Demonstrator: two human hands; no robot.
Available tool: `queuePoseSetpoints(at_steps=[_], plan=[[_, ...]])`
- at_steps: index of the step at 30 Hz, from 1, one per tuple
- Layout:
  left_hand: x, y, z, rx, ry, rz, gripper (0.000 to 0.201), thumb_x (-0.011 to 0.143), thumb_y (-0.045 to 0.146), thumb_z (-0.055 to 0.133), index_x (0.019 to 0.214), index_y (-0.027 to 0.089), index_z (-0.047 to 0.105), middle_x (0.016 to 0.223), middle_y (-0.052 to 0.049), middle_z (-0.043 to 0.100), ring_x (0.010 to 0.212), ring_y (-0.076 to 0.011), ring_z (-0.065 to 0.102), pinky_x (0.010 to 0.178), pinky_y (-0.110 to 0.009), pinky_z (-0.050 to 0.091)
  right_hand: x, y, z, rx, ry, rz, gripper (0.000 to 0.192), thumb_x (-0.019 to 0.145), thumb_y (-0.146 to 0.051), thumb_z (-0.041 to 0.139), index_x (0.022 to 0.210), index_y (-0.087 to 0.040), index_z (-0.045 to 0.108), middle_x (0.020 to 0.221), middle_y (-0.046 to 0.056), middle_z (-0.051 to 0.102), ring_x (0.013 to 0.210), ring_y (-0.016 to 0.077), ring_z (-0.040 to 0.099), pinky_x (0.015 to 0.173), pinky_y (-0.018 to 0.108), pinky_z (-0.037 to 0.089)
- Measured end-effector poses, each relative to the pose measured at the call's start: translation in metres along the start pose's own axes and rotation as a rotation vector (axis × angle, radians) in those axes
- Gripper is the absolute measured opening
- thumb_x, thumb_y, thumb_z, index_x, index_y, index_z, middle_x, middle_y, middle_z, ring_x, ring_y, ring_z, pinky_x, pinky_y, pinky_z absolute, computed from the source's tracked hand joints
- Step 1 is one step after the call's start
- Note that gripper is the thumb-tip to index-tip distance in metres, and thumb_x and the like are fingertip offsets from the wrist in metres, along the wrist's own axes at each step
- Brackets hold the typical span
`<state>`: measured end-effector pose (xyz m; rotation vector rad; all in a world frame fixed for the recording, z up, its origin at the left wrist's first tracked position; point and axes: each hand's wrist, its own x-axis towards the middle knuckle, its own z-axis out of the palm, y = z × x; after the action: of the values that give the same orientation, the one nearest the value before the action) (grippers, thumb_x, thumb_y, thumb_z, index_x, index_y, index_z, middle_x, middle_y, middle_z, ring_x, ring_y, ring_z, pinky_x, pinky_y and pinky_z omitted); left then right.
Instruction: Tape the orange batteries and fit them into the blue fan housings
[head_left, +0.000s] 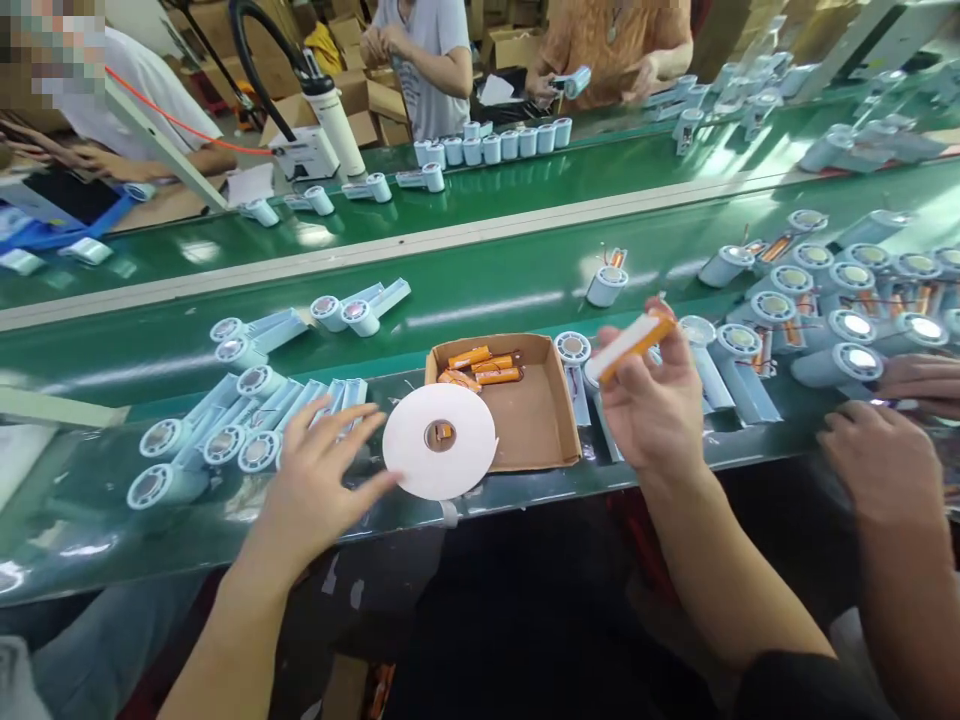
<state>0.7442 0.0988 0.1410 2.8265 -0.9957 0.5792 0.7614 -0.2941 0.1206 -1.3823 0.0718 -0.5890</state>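
Between the fingers and thumb of my right hand (656,410) is an orange battery (636,347) with a white strip along its upper side. My left hand (319,475) is open, fingers spread, its thumb by the edge of a white tape roll (409,455). That roll leans on the front left of a shallow cardboard box (532,425). Several more orange batteries (495,375) lie at the back left inside the box. Left of my left hand, several light blue fan housings (259,450) lie side by side on the bench.
Light blue housings (772,308) with orange batteries crowd the right side, near another person's hands (885,455). A pale rail (465,232) divides the green surface. Across it, people work near a row of blue housings (491,148) and a white device with a black hose (304,152).
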Motion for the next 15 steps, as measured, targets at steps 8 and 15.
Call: queuePoseSetpoints(at_steps=[8, 15], plan=[[0.003, -0.020, 0.017, 0.413, -0.482, -0.164, 0.042, 0.105, 0.041, 0.057, 0.126, 0.012, 0.080, 0.112, -0.021, 0.081, 0.105, -0.0423, 0.075, 0.080, -0.052, 0.057, -0.051, -0.013, -0.057, 0.039, -0.035, 0.088, 0.054, 0.068, -0.049, 0.106, 0.116, -0.046, 0.082, 0.083, 0.002, 0.084, 0.074, 0.0322, 0.085, 0.061, 0.044, 0.072], [0.054, -0.067, 0.002, 0.296, -0.562, 0.114, 0.019, 0.086, 0.021, 0.067, 0.100, 0.022, 0.079, 0.103, -0.012, 0.078, 0.090, -0.0336, 0.075, 0.073, -0.044, 0.062, -0.042, -0.051, -0.111, -0.300, 0.180, 0.305, 0.055, 0.069, -0.060, 0.098, 0.120, -0.063, 0.077, 0.075, 0.011, 0.082, 0.067, 0.0364, 0.081, 0.054, 0.046, 0.065]])
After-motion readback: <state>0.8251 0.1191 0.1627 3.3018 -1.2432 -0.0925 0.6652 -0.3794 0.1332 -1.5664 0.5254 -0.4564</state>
